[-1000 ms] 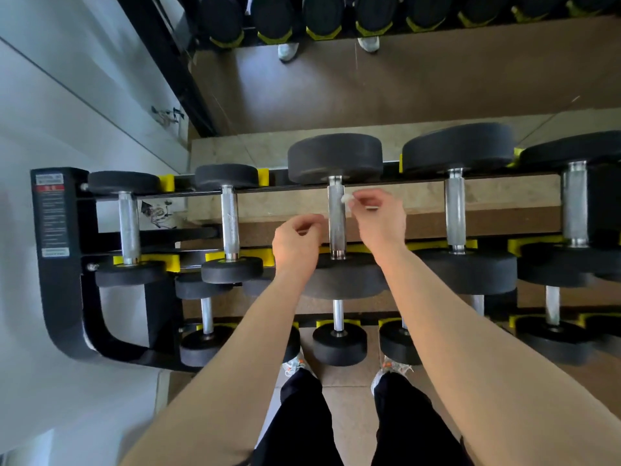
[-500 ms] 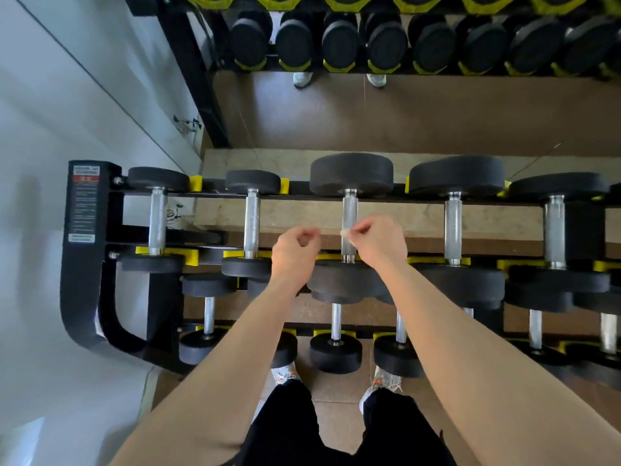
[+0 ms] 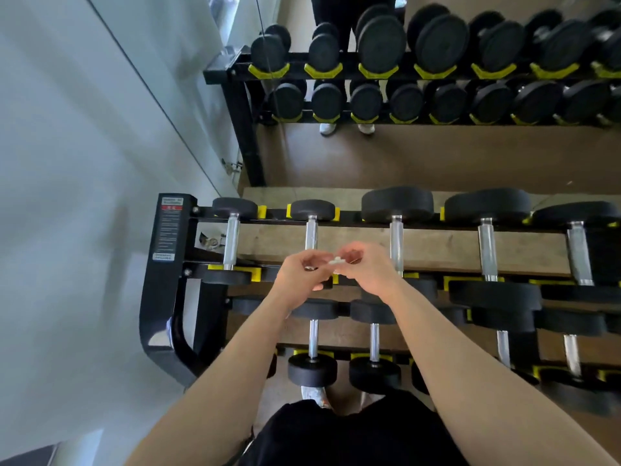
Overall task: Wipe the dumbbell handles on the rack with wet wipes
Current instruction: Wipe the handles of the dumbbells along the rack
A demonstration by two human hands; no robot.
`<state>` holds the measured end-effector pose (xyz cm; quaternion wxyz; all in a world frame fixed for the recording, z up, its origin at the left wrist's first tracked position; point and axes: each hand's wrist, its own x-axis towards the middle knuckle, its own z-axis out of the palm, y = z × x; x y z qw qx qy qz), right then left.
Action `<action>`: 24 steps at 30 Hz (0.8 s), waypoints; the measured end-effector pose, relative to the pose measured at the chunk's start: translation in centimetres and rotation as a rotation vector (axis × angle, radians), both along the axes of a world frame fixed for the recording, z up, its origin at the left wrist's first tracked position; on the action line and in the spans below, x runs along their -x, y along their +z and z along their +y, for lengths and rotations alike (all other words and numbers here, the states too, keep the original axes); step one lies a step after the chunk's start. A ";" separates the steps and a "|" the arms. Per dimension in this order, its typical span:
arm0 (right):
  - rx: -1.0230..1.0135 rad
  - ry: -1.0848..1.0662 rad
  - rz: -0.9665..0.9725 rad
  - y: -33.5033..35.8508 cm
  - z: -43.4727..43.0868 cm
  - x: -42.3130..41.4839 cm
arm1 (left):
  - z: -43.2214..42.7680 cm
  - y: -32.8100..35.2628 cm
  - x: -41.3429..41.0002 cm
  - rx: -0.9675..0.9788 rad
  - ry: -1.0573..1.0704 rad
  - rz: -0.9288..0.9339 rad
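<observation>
A black dumbbell rack (image 3: 168,297) with yellow cradles holds black dumbbells with chrome handles. My left hand (image 3: 304,275) and my right hand (image 3: 368,274) meet in front of the top row, between the second handle (image 3: 311,235) and the third handle (image 3: 397,243). A small white wet wipe (image 3: 335,261) is pinched between the fingertips of both hands. Neither hand touches a handle. The lower part of the second handle is hidden behind my left hand.
A mirror behind the rack reflects the dumbbells (image 3: 433,45) and a person's shoes (image 3: 331,128). A pale wall (image 3: 84,196) stands close on the left. More dumbbells (image 3: 312,368) sit on the lower row above my black shorts (image 3: 353,435). Larger dumbbells (image 3: 487,206) fill the right.
My right hand has left the third handle and moved left with the wipe. Both hands now meet on the wipe in front of the rack. The view has tilted upward.
</observation>
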<state>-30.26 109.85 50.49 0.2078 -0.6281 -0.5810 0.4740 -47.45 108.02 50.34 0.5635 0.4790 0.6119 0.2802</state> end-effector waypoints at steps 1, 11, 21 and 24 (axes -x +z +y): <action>-0.007 0.021 0.000 0.2 0.1 0.0 | -0.2 0.2 0.1 0.020 0.012 -0.034; -0.035 0.117 0.028 -0.8 1.3 -2.2 | -0.3 0.1 -2.0 -0.082 0.157 0.263; 0.082 -0.125 0.386 -2.1 1.7 -1.3 | 0.7 0.1 -3.9 -0.043 0.366 0.095; 0.121 -0.163 0.434 -2.5 2.1 -1.1 | 1.3 0.0 -3.5 -0.028 0.318 0.053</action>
